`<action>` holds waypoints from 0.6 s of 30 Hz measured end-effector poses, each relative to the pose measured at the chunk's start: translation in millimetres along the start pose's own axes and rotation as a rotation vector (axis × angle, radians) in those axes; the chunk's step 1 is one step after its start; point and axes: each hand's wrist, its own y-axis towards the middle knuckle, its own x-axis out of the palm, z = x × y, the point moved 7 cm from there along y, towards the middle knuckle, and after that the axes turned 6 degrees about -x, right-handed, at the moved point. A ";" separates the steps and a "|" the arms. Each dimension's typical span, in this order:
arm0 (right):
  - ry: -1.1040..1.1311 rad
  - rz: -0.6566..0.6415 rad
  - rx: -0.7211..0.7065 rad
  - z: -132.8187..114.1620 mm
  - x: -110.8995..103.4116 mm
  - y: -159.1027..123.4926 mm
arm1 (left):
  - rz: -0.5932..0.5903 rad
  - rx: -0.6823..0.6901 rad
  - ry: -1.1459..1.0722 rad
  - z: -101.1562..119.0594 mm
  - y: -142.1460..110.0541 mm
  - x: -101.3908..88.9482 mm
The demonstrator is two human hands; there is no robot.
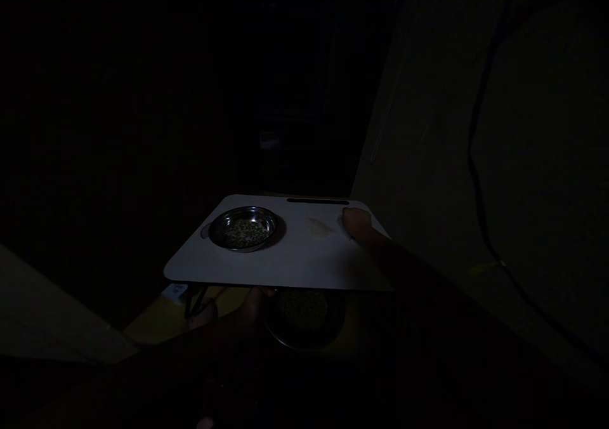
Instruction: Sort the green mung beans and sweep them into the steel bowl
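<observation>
On my feed the room is nearly black, and the only bright thing is a white board (pixel 285 264) with rounded corners and a dark slot along its far edge. The right hand (pixel 356 223) lies on the board's right side with its fingers curled down against the surface. I can't tell whether it is pinching anything, though a pale scrap (pixel 345 223) shows right at the fingertips. Just to its left is a pale smear (pixel 318 227) on the board. The left hand (pixel 254 305) is below the board's near edge, too dim for me to tell whether it is spread or closed. A steel bowl (pixel 266 216) sits on the left of the board, holding green-speckled grains (pixel 242 233). Below the board, near the left hand, a dark bowl (pixel 304 343) holds more green grains (pixel 303 308). It rests on a yellow table (pixel 152 327), where a white paper (pixel 174 291) lies by the board's black legs (pixel 197 302). To the right rises a dim wall (pixel 428 162) with a dark cable (pixel 476 162) running down it, and a beige panel (pixel 47 308) fills the lower left. Past the board, I can make out almost nothing.
</observation>
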 end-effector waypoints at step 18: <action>-0.023 0.014 -0.124 -65.9 12.5 13.3 | -0.098 0.005 -0.020 -3.5 6.3 2.8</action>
